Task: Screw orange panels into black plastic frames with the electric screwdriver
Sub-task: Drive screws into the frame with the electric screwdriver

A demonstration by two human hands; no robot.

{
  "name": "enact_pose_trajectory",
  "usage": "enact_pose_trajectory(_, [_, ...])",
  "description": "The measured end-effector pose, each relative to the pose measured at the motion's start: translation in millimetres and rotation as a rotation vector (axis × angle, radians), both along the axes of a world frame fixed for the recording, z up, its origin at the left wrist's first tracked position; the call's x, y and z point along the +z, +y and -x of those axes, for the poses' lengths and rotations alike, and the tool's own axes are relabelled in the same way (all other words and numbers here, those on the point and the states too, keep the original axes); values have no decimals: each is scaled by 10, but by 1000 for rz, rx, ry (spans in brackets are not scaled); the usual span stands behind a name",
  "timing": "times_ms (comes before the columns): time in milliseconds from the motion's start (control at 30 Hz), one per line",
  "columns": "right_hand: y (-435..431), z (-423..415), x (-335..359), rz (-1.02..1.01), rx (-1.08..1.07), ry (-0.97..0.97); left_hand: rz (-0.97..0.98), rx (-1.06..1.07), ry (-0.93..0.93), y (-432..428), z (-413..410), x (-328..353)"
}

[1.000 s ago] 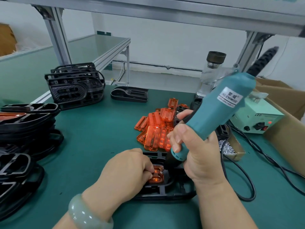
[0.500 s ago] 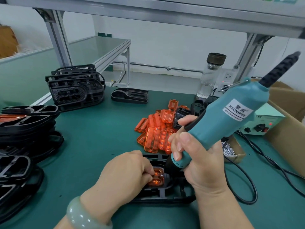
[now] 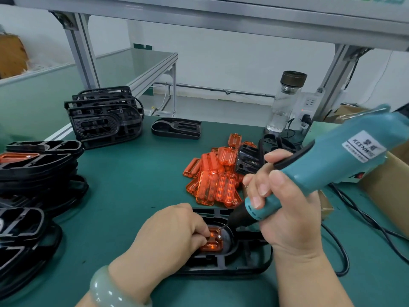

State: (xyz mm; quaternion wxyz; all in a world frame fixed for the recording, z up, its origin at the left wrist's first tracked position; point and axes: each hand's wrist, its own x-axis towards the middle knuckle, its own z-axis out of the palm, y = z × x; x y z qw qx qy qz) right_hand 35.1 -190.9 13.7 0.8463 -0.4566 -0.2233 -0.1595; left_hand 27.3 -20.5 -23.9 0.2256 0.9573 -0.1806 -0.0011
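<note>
Starting a screw, I reckon: L hand (image 3: 174, 231) holds the orange panel (image 3: 213, 239) in the black frame (image 3: 243, 261) by the worktop's (image 3: 132, 178) near edge, R hand (image 3: 285, 209) grips the electric screwdriver (image 3: 327, 169); next I seat its tip square on the screw (image 3: 219, 235)

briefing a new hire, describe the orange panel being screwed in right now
On the green mat, find the black frame nearest the person. The orange panel sits inside it, held by the left hand, at the electric screwdriver tip, unlike the loose pile farther back.
</note>
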Motion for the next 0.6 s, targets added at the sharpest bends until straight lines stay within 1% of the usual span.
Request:
enact_pose_trajectory(167, [-73, -55, -16, -82, -120, 90, 98, -18, 3, 32, 14, 56])
enact_pose_trajectory(300, [-164, -96, -26, -177, -93, 125, 195, 13, -89, -79, -88, 177])
enact_pose_trajectory(400, [-246, -107, -19, -191, -99, 126, 262, -15, -123, -244, -232, 304])
enact_pose_trajectory(500, [-294, -115, -17, -192, -109, 131, 209, -108, -138, -444, -419, 399])
enact_pose_trajectory(600, [-308, -129, -29, -201, -105, 140, 106, -184, -121, -647, -586, 447])
